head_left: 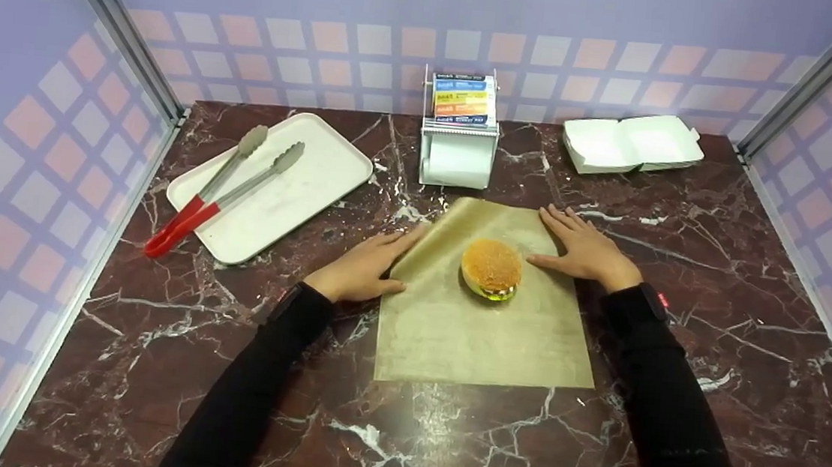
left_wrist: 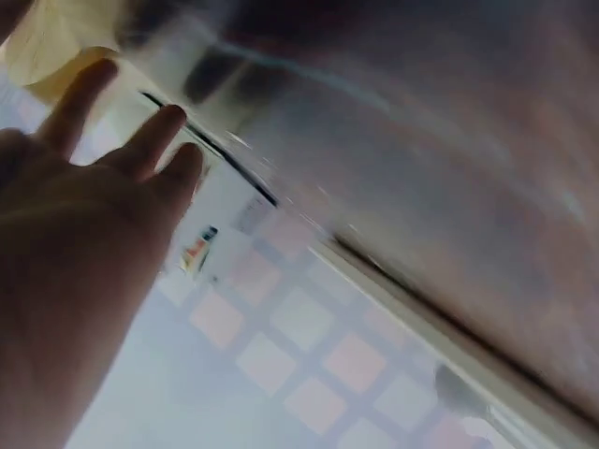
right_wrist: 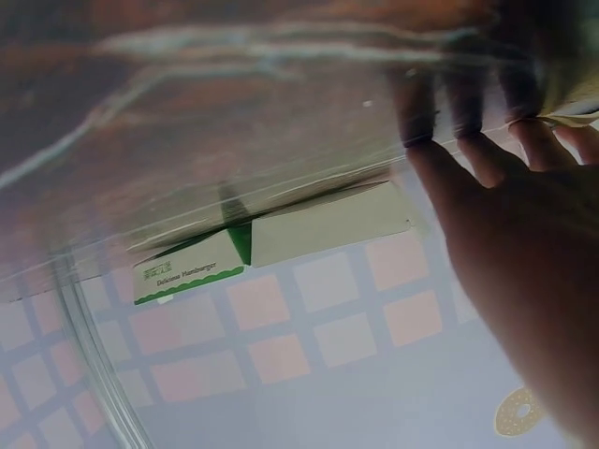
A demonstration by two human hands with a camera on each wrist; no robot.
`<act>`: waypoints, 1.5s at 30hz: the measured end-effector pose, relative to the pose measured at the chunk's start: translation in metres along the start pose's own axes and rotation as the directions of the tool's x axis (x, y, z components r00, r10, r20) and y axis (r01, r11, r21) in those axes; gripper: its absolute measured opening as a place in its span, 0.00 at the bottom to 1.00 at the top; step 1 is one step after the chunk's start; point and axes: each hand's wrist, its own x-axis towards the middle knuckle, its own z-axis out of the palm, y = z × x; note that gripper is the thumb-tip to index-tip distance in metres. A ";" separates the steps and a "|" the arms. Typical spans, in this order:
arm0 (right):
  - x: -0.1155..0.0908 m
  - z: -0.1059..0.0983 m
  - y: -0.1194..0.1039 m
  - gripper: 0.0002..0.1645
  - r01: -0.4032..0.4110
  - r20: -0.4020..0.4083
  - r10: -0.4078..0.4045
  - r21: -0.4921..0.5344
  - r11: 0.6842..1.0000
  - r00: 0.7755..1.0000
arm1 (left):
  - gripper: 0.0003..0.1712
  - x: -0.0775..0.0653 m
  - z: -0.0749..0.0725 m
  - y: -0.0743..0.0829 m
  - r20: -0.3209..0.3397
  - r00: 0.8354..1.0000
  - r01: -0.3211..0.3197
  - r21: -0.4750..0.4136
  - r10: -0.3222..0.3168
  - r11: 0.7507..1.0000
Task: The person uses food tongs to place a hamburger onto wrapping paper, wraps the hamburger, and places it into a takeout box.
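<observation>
A hamburger (head_left: 492, 270) with a seeded bun sits on a square of tan wrapping paper (head_left: 481, 344), above its middle. At the paper's left side my left hand (head_left: 364, 266) has its fingertips against the raised, folding upper left edge, thumb apart and low. In the left wrist view the left hand (left_wrist: 84, 206) stretches its fingers toward the paper (left_wrist: 70, 51). My right hand (head_left: 588, 248) rests at the upper right edge, fingers extended near the corner and thumb pointing toward the bun. The right wrist view shows the right hand (right_wrist: 533, 224) with its fingertips on the tabletop.
Red-handled tongs (head_left: 220, 194) lie across a white tray (head_left: 313, 209) at the left. A dispenser (head_left: 460, 128) with colored labels and a white roll stands behind the paper. An opened white hamburger box (head_left: 631, 143) is at the back right. Tiled-pattern walls surround the marble table (head_left: 427, 445).
</observation>
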 end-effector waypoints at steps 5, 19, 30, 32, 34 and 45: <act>0.000 0.001 0.000 0.63 0.007 -0.015 -0.007 0.002 1.000 1.000 | 0.57 -0.001 -0.001 0.009 -0.058 0.989 -0.141 -0.144 0.134 0.980; -0.001 0.004 0.000 0.63 -0.002 -0.021 0.002 0.015 1.000 1.000 | 0.62 0.002 0.001 0.017 -0.177 0.982 -0.098 -0.212 0.060 0.972; -0.001 0.003 0.004 0.63 -0.002 -0.031 0.002 0.010 1.000 1.000 | 0.49 0.021 0.015 0.039 -0.224 0.972 -0.065 0.052 0.075 0.997; -0.001 0.003 0.005 0.63 -0.002 -0.032 0.003 0.014 1.000 0.999 | 0.50 0.026 0.015 0.044 -0.244 0.967 -0.055 0.065 0.069 0.996; -0.002 0.003 0.005 0.63 -0.001 -0.030 0.002 0.019 1.000 1.000 | 0.53 0.029 0.015 0.047 -0.238 0.968 -0.075 0.032 0.081 0.997; 0.000 0.000 0.005 0.64 0.000 -0.042 0.001 0.015 1.000 0.999 | 0.46 0.037 0.018 0.053 -0.322 0.946 0.067 0.127 -0.023 0.990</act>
